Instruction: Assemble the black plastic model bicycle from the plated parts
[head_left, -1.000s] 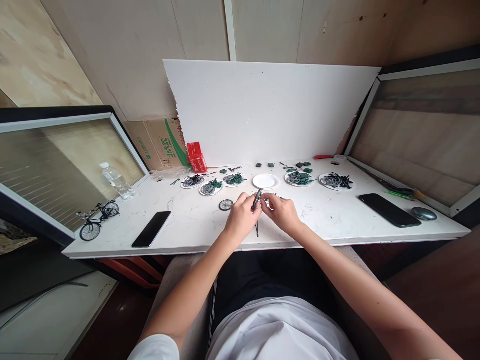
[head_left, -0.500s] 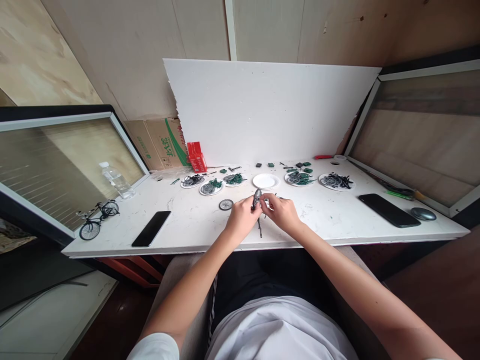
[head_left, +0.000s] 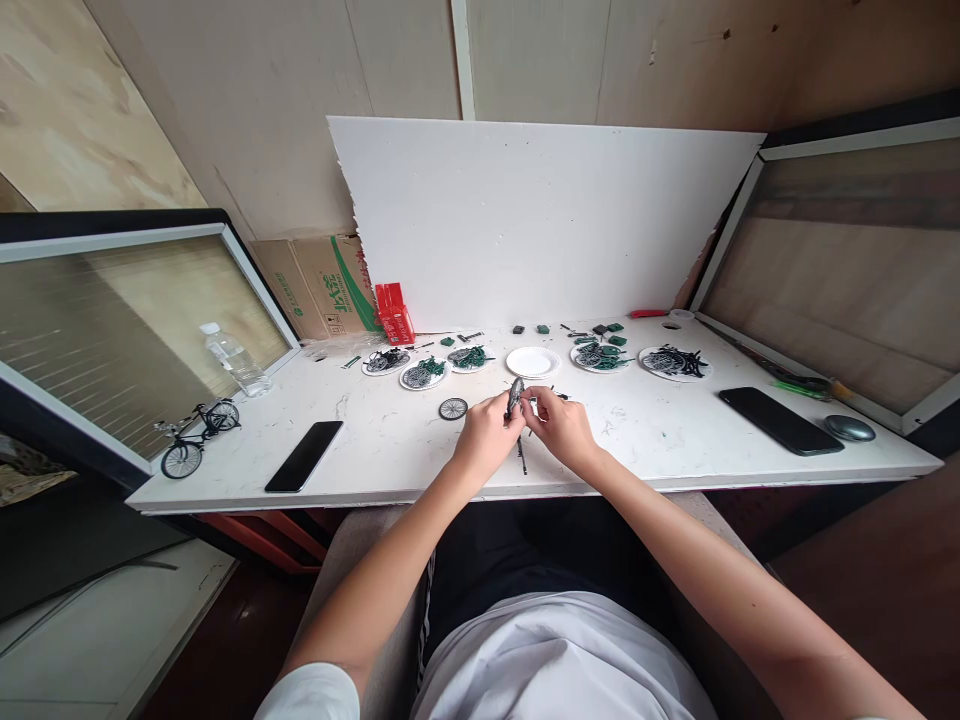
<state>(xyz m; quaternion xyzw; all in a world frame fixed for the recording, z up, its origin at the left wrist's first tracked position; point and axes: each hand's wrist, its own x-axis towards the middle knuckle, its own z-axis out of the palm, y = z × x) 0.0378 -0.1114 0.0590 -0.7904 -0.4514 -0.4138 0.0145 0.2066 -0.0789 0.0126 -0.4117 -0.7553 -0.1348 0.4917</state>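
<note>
Near the table's front middle, my left hand (head_left: 487, 430) is closed on a small dark wheel part (head_left: 515, 392), seen nearly edge-on between the hands. My right hand (head_left: 561, 424) meets it from the right, its fingers pinched together; what they grip is too small to make out. Below the fingers a thin dark piece (head_left: 523, 457) points toward the table edge. A loose spoked wheel (head_left: 453, 409) lies flat just left of my left hand. Behind the hands is a white plate (head_left: 532, 362) with nothing on it.
Plates of dark and green parts (head_left: 424, 373) line the back. A small assembled bicycle (head_left: 199, 435), a bottle (head_left: 236, 360) and a phone (head_left: 304, 457) are at the left. Another phone (head_left: 780, 420) and a rounded dark object (head_left: 848, 428) lie right.
</note>
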